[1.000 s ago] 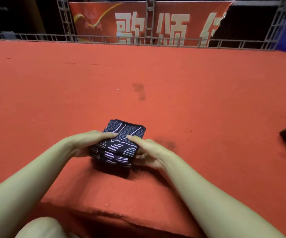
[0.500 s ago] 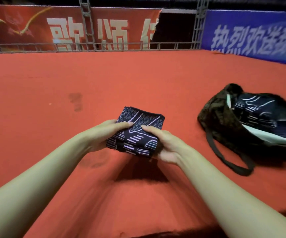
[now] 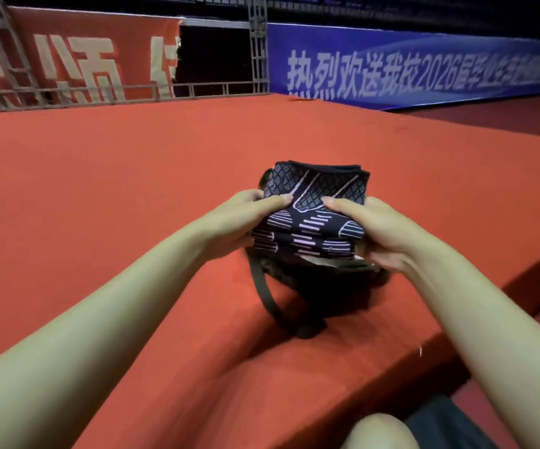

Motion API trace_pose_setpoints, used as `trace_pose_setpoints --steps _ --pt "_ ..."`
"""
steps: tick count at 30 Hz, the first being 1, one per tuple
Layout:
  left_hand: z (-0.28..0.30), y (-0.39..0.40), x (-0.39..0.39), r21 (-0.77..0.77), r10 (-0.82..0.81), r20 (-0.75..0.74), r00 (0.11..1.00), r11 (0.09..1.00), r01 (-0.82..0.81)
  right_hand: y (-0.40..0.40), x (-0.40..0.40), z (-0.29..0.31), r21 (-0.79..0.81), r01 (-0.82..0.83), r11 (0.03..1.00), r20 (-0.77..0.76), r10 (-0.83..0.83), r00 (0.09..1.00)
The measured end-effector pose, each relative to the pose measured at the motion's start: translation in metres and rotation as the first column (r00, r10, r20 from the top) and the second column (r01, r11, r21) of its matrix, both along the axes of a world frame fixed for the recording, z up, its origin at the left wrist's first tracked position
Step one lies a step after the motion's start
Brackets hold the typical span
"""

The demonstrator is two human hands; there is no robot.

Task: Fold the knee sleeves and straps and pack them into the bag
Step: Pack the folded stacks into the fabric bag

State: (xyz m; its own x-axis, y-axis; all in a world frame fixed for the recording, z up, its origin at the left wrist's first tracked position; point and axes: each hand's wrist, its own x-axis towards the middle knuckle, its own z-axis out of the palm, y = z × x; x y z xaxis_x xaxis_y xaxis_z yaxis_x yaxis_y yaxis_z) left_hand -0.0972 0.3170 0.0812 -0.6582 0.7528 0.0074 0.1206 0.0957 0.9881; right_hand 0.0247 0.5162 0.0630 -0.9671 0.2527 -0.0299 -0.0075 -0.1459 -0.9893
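A folded stack of knee sleeves point(image 3: 314, 215) is being held just above the dark bag point(image 3: 297, 283), which is lying on the red carpeted platform point(image 3: 132, 176); half a second ago the same stack was being carried well to the left of the bag, and a second ago it was being gathered up off the carpet with the bag barely in view. The left hand point(image 3: 239, 222) is being kept curled round the stack's left edge, thumb pressed on top, while the right hand point(image 3: 382, 231) is being clamped on the right edge in the same way. The bag's mouth is now being hidden by the stack and the hands, so it cannot be told whether the bundle is touching its rim; only a strap loop point(image 3: 268, 306) and the bag's near side are being shown below. The move is being read as the final approach before the sleeves are lowered in. A blue banner point(image 3: 417, 69) is hanging far behind the bag.
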Motion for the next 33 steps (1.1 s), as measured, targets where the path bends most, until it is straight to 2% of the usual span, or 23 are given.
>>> trace_pose_setpoints --steps 2,4,8,12,15,18,19,20,22,23,26,28,31,33 --pt "0.001 0.034 0.01 0.036 -0.012 0.016 1.0 0.999 0.011 0.026 0.002 -0.001 0.025 0.037 0.999 0.056 -0.038 0.998" --pt "0.0 0.065 0.013 -0.017 0.02 -0.037 0.999 1.0 -0.02 0.047 0.001 -0.004 0.039 0.064 0.997 0.115 -0.068 0.991" --pt "0.0 0.103 -0.006 -0.125 0.045 -0.038 0.998 0.991 -0.05 0.082 -0.008 -0.01 0.002 0.106 0.994 0.19 -0.104 0.976" --pt "-0.006 0.125 -0.025 -0.226 0.047 -0.102 0.994 0.972 -0.07 0.101 -0.021 -0.022 0.038 0.071 0.997 0.249 -0.079 0.965" --pt "-0.008 0.138 -0.031 -0.205 0.04 -0.012 0.999 0.978 -0.041 0.109 -0.028 -0.025 0.027 0.143 0.989 0.233 -0.145 0.962" --pt "-0.012 0.149 -0.037 -0.22 -0.052 0.084 0.995 0.973 0.07 0.112 -0.032 -0.028 -0.071 0.232 0.97 0.204 -0.213 0.955" --pt "-0.013 0.153 -0.039 -0.277 -0.057 0.036 0.998 0.959 0.065 0.113 -0.033 -0.03 -0.074 0.245 0.967 0.2 -0.226 0.953" --pt "-0.014 0.156 -0.041 -0.399 -0.066 -0.107 0.992 0.917 0.018 0.114 -0.034 -0.033 -0.053 0.246 0.968 0.201 -0.231 0.952" --pt "-0.016 0.158 -0.042 -0.595 -0.135 -0.417 0.899 0.788 -0.157 0.117 -0.037 -0.035 0.039 0.236 0.971 0.218 -0.238 0.946" --pt "-0.018 0.158 -0.043 -0.634 -0.186 -0.471 0.862 0.752 -0.184 0.119 -0.039 -0.035 0.085 0.245 0.966 0.231 -0.258 0.938" --pt "-0.027 0.153 -0.05 -0.678 -0.265 -0.489 0.831 0.714 -0.172 0.13 -0.044 -0.033 0.304 0.268 0.914 0.275 -0.353 0.894" --pt "-0.033 0.149 -0.057 -0.688 -0.294 -0.53 0.795 0.697 -0.201 0.139 -0.048 -0.035 0.477 0.244 0.844 0.294 -0.416 0.861" --pt "-0.036 0.139 -0.059 -0.698 -0.362 -0.584 0.726 0.681 -0.221 0.142 -0.053 -0.034 0.751 0.123 0.648 0.32 -0.521 0.791" --pt "-0.038 0.135 -0.057 -0.685 -0.392 -0.629 0.671 0.687 -0.24 0.137 -0.056 -0.032 0.852 0.006 0.524 0.333 -0.551 0.765"
